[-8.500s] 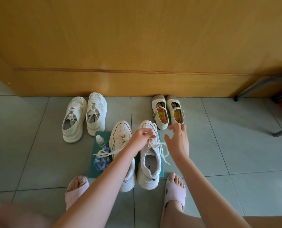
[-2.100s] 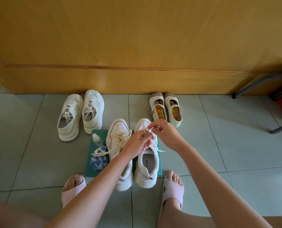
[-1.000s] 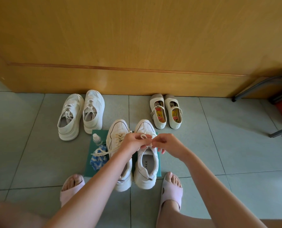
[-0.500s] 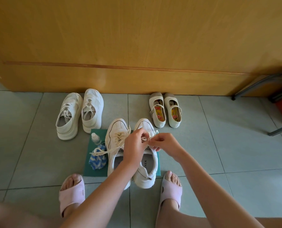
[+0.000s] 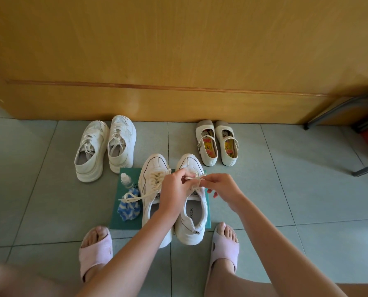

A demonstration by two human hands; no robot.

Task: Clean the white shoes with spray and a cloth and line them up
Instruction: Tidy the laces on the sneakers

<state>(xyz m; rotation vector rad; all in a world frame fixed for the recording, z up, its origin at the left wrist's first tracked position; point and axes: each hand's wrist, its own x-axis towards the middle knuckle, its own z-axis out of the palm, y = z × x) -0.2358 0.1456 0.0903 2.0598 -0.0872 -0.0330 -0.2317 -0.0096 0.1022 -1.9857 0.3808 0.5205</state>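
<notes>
You had pale pink slides on both feet there: left slide [image 5: 96, 252] and right slide [image 5: 224, 250], each one broad soft band across the foot, with the toes showing in front. The right slide carried a small dark oval hole on its inner side. Your forearms were bare right down to left hand [image 5: 173, 196] and right hand [image 5: 222, 186], and your legs were bare too.

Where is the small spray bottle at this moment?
In the head view, the spray bottle stands on the green mat, left of the untied white sneaker, just beyond the blue-and-white cloth.
</notes>
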